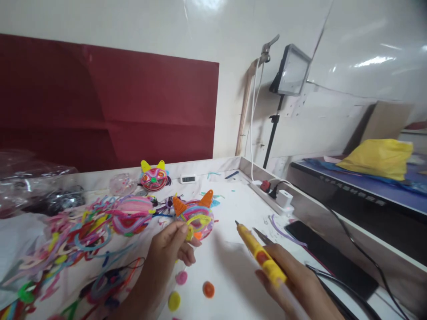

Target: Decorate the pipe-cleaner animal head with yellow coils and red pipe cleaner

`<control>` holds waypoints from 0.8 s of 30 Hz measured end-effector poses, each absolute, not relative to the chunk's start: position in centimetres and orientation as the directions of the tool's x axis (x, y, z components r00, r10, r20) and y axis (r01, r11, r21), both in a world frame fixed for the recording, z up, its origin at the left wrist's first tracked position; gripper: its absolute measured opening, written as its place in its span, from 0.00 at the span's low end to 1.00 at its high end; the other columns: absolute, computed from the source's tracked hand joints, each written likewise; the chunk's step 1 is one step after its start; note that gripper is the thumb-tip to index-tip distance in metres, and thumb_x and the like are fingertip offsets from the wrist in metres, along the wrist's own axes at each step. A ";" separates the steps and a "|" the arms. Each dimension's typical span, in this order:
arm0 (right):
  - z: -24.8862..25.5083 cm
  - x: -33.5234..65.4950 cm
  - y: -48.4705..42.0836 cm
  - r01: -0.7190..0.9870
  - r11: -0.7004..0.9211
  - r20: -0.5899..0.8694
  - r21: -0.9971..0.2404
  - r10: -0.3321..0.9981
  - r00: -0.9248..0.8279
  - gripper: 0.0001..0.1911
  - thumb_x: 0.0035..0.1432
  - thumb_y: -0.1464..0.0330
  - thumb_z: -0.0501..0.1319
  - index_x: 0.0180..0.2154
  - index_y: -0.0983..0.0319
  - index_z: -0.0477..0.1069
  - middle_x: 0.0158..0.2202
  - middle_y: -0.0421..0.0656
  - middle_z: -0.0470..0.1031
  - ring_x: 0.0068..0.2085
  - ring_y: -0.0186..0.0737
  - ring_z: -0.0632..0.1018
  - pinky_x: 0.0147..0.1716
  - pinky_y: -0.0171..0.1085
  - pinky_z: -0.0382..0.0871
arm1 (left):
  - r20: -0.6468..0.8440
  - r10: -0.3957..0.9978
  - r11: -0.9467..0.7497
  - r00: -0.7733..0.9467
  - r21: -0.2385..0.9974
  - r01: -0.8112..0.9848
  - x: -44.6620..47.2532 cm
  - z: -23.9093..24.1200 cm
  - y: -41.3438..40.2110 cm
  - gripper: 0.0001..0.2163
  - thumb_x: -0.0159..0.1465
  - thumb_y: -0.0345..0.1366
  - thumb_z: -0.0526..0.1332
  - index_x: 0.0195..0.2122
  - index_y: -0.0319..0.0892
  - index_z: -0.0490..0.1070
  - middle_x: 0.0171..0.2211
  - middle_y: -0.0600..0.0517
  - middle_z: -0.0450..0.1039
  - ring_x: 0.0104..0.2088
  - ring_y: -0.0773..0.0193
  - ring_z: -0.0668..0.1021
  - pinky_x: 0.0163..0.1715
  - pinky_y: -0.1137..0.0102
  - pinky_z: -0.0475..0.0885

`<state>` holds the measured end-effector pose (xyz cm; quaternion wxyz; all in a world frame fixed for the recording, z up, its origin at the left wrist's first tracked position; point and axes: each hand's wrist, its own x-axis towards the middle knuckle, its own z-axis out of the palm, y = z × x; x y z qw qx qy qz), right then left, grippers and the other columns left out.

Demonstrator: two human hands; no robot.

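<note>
My left hand (pixel 173 249) pinches a yellow pipe-cleaner coil (pixel 189 232) between thumb and fingertips, with a yellow loop (pixel 200 220) just above it. Behind it sits a colourful pipe-cleaner cat mask (pixel 196 208) with orange ears. My right hand (pixel 295 275) is wrapped round a yellow patterned glue pen (pixel 262 257), whose dark tip points up and left; a pale rod leaves its back end. A pointed metal blade (pixel 263 236) shows beside the pen at the same hand; its handle is mostly hidden. Below lie a pink coil (pixel 181 278), a yellow coil (pixel 174 301) and an orange coil (pixel 208 290).
Tangled pipe cleaners (pixel 90 231) and a pink mask (pixel 131 213) lie left. Behind stand a yellow-eared mask (pixel 154 177) and a small digital display (pixel 188 178). A black phone (pixel 330 258), a power strip (pixel 271 200) and a black cable (pixel 353 238) lie right, along the raised table edge.
</note>
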<state>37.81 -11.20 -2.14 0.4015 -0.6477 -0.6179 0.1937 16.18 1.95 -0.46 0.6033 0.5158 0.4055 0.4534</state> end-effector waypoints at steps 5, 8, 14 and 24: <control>-4.5 39.1 -9.3 0.875 0.128 0.237 -0.466 0.971 -0.016 0.12 0.57 0.72 0.55 0.44 0.60 0.68 0.39 0.47 0.70 0.37 0.44 0.76 0.35 0.39 0.71 | 0.012 0.975 0.012 0.223 0.994 -0.105 15.9 0.2 1.7 0.11 0.57 0.44 0.63 0.28 0.40 0.71 0.22 0.54 0.77 0.15 0.71 0.73 0.16 0.77 0.66; -5.4 38.5 -8.1 0.922 0.019 0.165 -0.386 0.985 0.048 0.15 0.53 0.77 0.56 0.43 0.61 0.69 0.39 0.47 0.70 0.37 0.44 0.76 0.35 0.39 0.71 | -0.001 0.973 0.020 0.231 0.997 -0.080 15.8 0.5 1.5 0.11 0.57 0.44 0.63 0.28 0.41 0.71 0.22 0.54 0.77 0.16 0.70 0.73 0.17 0.77 0.66; -4.7 40.3 -8.4 0.949 0.064 0.264 -0.309 0.964 0.021 0.16 0.56 0.71 0.59 0.48 0.64 0.70 0.50 0.54 0.71 0.50 0.50 0.73 0.49 0.46 0.70 | -0.022 0.969 0.040 0.245 0.997 -0.067 16.1 0.5 1.4 0.12 0.54 0.45 0.64 0.26 0.41 0.70 0.21 0.54 0.77 0.15 0.70 0.72 0.16 0.77 0.66; -8.0 48.0 -14.6 0.992 -0.095 0.192 0.083 0.978 0.078 0.27 0.47 0.77 0.58 0.51 0.67 0.71 0.46 0.55 0.76 0.43 0.53 0.79 0.40 0.48 0.78 | -0.069 0.947 0.110 0.313 0.987 -0.116 16.1 -0.8 2.3 0.16 0.49 0.49 0.67 0.27 0.40 0.70 0.20 0.53 0.78 0.12 0.70 0.73 0.12 0.77 0.65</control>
